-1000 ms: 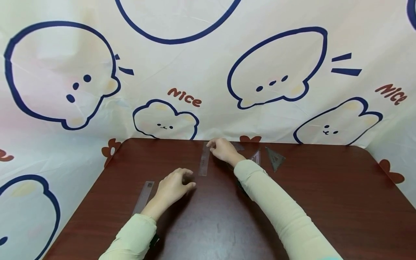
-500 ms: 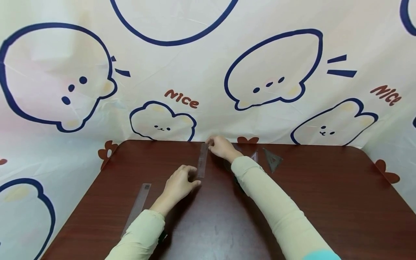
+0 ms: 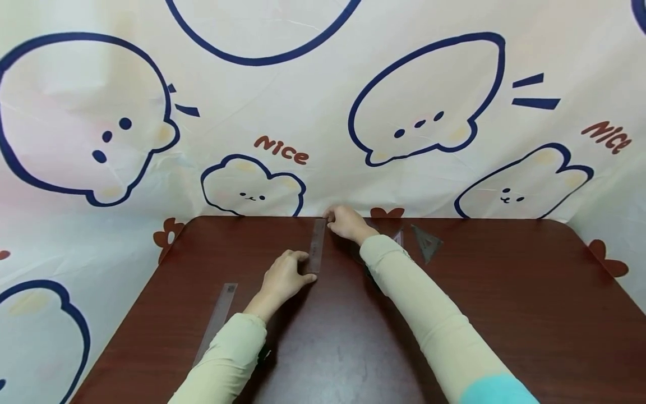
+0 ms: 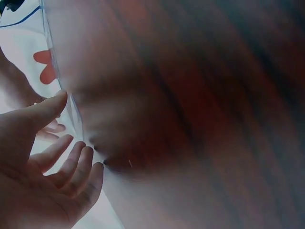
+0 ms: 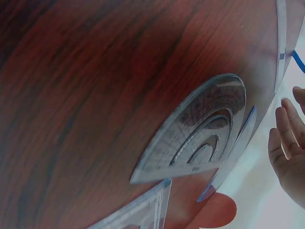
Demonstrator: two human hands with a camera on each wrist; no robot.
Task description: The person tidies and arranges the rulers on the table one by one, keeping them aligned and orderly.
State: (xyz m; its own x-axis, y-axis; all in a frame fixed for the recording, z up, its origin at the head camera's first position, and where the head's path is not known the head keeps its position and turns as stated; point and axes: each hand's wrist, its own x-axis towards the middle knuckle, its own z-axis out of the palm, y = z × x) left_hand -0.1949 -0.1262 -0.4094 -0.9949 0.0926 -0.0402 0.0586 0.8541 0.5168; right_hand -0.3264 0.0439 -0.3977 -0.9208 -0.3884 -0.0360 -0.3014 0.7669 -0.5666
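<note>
A clear, straight plastic ruler (image 3: 317, 246) lay on the dark red-brown wooden table (image 3: 504, 314), running from near the far edge toward the person. The right hand (image 3: 345, 224) rested at its far end with curled fingers at the ruler's tip; whether they pinched it or only touched it could not be told, since the knuckles hid the contact. The left hand (image 3: 284, 279) sat at the near end, fingers bent and loosely apart, fingertips against the ruler's corner. In the left wrist view the ruler edge (image 4: 71, 102) was blurred beside the thumb.

A second clear ruler (image 3: 218, 317) lay well apart to the left, partly hidden by the pale sleeve. A clear semicircular protractor (image 5: 202, 129) lay beneath the right wrist, hardly visible from the head. A clear triangular set square (image 3: 426, 243) lay beyond the right forearm, another (image 3: 398, 239) half hidden beside it.
</note>
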